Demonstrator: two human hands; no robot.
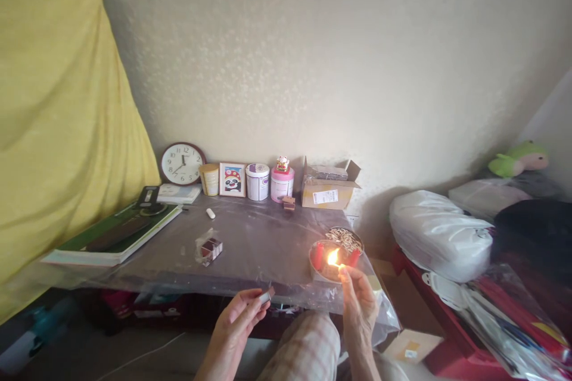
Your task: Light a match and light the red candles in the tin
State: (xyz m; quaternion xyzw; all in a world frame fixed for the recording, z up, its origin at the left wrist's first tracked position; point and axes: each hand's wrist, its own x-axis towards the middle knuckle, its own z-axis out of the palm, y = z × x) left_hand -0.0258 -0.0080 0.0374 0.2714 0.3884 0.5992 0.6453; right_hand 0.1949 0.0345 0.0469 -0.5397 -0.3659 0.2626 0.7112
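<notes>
My left hand (pixel 239 315) is closed on a small matchbox (pixel 267 294), held just below the table's front edge. My right hand (pixel 357 303) pinches a burning match, its flame (pixel 333 257) over a round dish (pixel 318 271) that holds red candles (pixel 318 255). The dish stands at the front right corner of the low table (pixel 254 244), which is covered in clear plastic sheet. My knee in checked fabric (pixel 308 348) shows between the two hands.
A small wrapped packet (pixel 210 248) lies mid-table. Along the wall stand a clock (pixel 182 163), tins (pixel 258 181), a framed picture (pixel 232 179) and a cardboard box (pixel 328 187). Books (pixel 111 238) lie left. A yellow curtain (pixel 53 131) hangs left; bags (pixel 440 232) pile right.
</notes>
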